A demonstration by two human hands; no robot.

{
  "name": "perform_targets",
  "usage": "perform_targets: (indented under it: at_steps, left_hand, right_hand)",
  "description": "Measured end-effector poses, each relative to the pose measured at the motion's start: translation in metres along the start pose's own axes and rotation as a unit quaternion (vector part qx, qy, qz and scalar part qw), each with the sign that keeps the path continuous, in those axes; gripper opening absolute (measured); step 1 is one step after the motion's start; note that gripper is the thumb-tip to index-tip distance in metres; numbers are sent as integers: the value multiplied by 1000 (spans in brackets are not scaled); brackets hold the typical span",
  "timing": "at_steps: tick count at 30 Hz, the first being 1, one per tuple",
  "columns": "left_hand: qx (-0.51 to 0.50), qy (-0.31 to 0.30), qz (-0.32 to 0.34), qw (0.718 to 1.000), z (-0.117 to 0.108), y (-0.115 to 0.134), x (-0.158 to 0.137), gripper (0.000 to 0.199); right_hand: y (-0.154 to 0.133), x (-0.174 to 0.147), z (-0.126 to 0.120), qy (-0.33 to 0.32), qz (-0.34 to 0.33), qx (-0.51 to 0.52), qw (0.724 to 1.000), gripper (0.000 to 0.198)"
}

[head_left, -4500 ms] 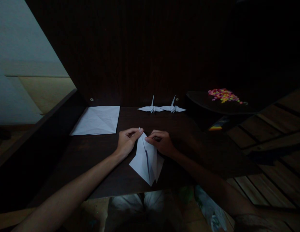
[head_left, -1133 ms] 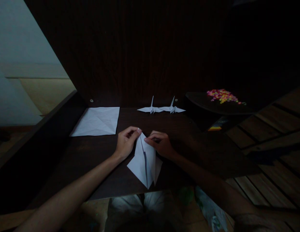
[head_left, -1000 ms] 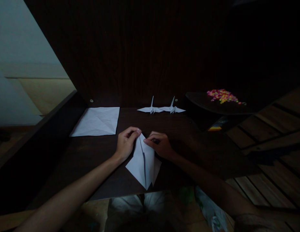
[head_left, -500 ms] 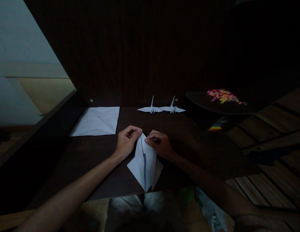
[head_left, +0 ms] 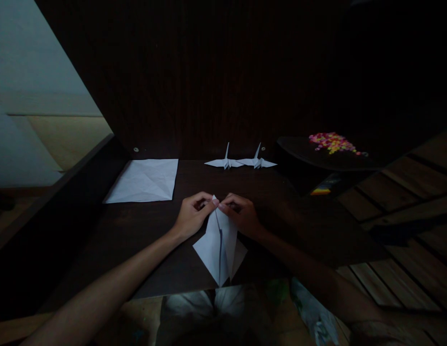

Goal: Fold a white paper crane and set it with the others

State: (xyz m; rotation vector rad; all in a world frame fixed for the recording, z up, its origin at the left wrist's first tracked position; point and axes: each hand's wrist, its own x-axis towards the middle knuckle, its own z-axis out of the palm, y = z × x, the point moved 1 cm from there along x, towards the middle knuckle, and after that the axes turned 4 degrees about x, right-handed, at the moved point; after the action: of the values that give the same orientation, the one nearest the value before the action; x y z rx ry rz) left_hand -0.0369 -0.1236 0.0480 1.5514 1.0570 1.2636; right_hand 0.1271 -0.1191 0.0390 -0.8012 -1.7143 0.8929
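A partly folded white sheet of paper stands out between my hands near the table's front edge, its narrow tip at the top and loose corners pointing down toward me. My left hand pinches the upper left of the tip between thumb and fingers. Close beside it, my right hand grips the upper right edge, the two thumbs almost touching. A dark gap runs down the middle of the folded paper. Fingers behind the paper are hidden.
Two white paper cranes stand side by side at the back panel. A creased white paper square lies at the back left. On the right, a dark shelf holds a pile of small colourful pieces. A low side wall bounds the left.
My left hand has slid right along the tip, bringing both thumbs together. The folded paper has shifted slightly to the right.
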Motion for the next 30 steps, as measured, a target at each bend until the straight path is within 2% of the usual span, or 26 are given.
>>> perform_targets:
  at_steps: [9, 14, 18, 24, 30]
  left_hand:
    - [22, 62, 18, 998, -6, 3, 3, 23]
    - [2, 20, 11, 1000, -6, 0, 4, 23]
    - [20, -9, 15, 1000, -5, -3, 3, 22]
    - [48, 13, 49, 998, -9, -4, 4, 21]
    - [41, 45, 28, 998, -12, -3, 5, 20]
  right_hand:
    - [4, 2, 0, -16, -14, -19, 1000, 20]
    - [6, 1, -3, 2, -17, -36, 999, 22]
    - [6, 1, -5, 4, -44, -50, 998, 22]
    - [1, 1, -3, -4, -37, -48, 998, 21]
    - [1, 2, -3, -7, -38, -71, 997, 17]
